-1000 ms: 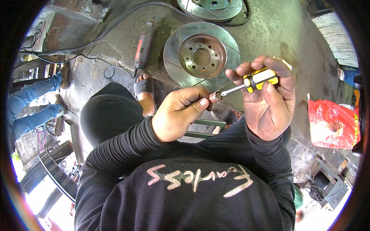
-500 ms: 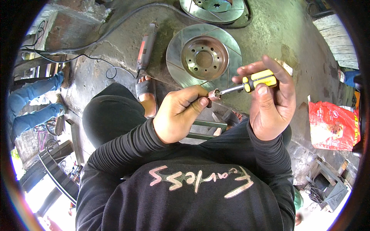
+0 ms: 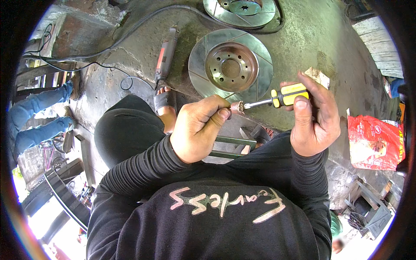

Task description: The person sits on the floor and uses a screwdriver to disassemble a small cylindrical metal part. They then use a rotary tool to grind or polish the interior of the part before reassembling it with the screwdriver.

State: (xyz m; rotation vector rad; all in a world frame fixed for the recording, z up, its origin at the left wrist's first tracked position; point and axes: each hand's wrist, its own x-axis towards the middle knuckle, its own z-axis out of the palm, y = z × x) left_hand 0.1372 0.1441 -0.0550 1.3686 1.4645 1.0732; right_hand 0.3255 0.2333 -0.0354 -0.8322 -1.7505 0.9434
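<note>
Pinched between thumb and fingers of my left hand (image 3: 197, 128) is a small copper-coloured cylindrical part (image 3: 237, 107), its outer end facing right. My right hand (image 3: 316, 117) grips a stubby screwdriver (image 3: 292, 94) by its yellow and black handle. The screwdriver's metal tip points left and is at the part's outer end; whether it touches cannot be made out. Just beyond both hands, a slotted brake disc (image 3: 231, 65) lies flat on the concrete, its hub side up. The far end of the small part is hidden inside my left hand.
A rotary tool (image 3: 165, 56) with a cable lies left of the disc. A second brake disc (image 3: 242, 11) lies farther off, with a dark hose (image 3: 143, 19) around it. A red bag (image 3: 375, 143) is at right. Another person's jeans-clad legs (image 3: 41, 112) are at left.
My right hand and the screwdriver have shifted slightly to the right and down. The small part in my left hand has tilted and moved a little left.
</note>
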